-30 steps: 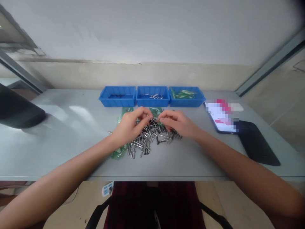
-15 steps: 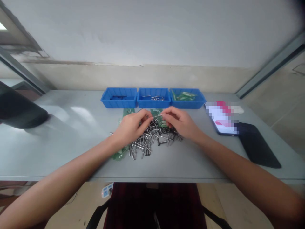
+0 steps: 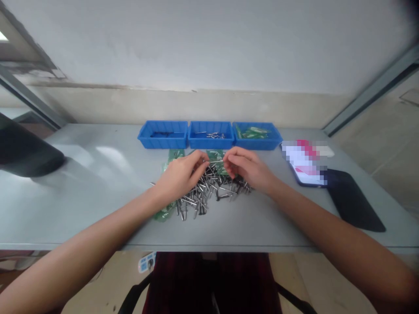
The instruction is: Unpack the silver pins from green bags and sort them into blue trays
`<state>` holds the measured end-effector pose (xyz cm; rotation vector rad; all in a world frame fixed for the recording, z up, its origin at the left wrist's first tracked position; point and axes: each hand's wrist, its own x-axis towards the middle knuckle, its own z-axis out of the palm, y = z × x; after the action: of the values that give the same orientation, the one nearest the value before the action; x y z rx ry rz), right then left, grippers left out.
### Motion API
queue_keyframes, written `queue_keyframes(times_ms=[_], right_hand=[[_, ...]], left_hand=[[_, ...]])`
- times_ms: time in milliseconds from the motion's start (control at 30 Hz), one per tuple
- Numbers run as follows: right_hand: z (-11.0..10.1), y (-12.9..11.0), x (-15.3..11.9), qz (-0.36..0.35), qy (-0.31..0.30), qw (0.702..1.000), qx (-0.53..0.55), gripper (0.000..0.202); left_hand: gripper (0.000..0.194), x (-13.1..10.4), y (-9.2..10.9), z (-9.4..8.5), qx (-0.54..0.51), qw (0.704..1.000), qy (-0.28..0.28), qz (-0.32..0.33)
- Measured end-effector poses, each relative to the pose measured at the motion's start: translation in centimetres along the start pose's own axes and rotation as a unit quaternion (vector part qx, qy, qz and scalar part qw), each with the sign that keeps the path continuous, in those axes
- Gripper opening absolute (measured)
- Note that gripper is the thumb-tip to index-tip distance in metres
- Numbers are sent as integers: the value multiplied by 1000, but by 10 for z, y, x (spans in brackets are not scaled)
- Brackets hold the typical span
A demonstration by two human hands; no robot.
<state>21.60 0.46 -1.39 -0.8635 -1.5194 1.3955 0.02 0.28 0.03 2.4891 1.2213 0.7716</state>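
Fingers (image 3: 203, 166) of the left hand (image 3: 180, 173) pinch a slim silver pin (image 3: 216, 162) above the metal pile (image 3: 200, 192); the right hand (image 3: 250, 168), fingers curled, sits at its other end, whether holding I cannot tell; both forearms (image 3: 104, 235) slant inward over the table (image 3: 98, 187); blue bins (image 3: 211, 143) stand beyond

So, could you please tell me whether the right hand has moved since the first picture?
Yes, the right hand has shifted slightly rightward, judged against the middle blue bin.
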Motion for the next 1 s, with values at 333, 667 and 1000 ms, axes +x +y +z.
queue_keyframes(times_ms=[333, 667, 1000], right_hand=[[-29, 10, 18, 51, 74, 994, 61, 33], [-34, 16, 21, 55, 83, 994, 36, 42], [-34, 10, 18, 14, 79, 996, -48, 52]], left_hand=[[23, -1, -4, 7, 90, 990, -66, 84], [27, -1, -1, 6, 104, 985, -101, 95], [25, -1, -1, 5, 102, 984, -92, 110]])
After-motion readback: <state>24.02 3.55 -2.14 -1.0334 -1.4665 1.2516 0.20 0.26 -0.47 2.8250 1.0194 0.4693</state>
